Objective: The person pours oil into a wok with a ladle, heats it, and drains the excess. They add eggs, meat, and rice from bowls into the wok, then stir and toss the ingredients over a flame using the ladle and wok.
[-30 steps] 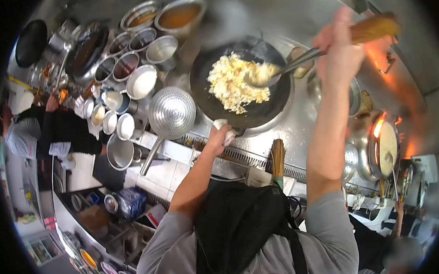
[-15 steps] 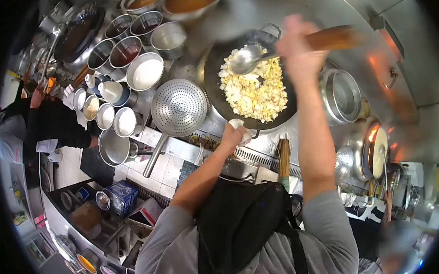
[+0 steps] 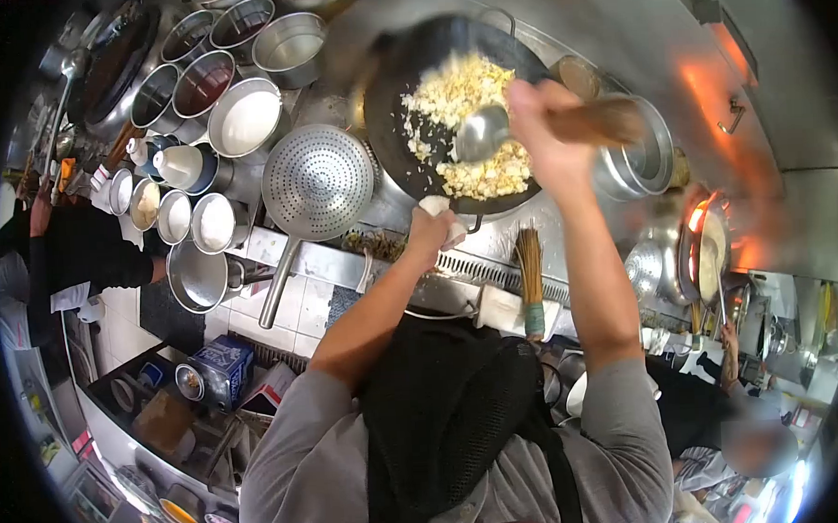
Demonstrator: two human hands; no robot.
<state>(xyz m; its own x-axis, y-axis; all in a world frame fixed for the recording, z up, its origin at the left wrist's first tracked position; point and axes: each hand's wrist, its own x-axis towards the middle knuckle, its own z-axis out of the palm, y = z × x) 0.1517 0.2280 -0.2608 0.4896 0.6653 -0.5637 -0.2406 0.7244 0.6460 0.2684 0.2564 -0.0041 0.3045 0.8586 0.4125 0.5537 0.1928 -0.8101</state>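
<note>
A dark wok (image 3: 405, 159) holds fried rice (image 3: 468, 91) with yellow egg in it, split into an upper and a lower heap. My right hand (image 3: 552, 134) is wrapped round the wooden handle of a ladle (image 3: 482, 134), whose metal bowl sits between the heaps. Motion blurs the handle's end. At the near edge of the wok, my left hand (image 3: 427, 238) is closed on a folded white cloth (image 3: 435, 205) pressed against the rim. A small loop handle of the wok shows just right of that hand.
A perforated strainer (image 3: 317, 182) lies left of the wok, beside several metal pots and small seasoning tins. A bamboo brush (image 3: 530, 275) stands near the front ledge. Metal bowls (image 3: 646, 149) sit to the right. Flames rise by another wok (image 3: 704, 249); other people stand on both sides.
The ladle has moved down from the upper part of the wok to between the heaps. The rice, earlier one broad mass, is now parted. My left hand stays at the rim.
</note>
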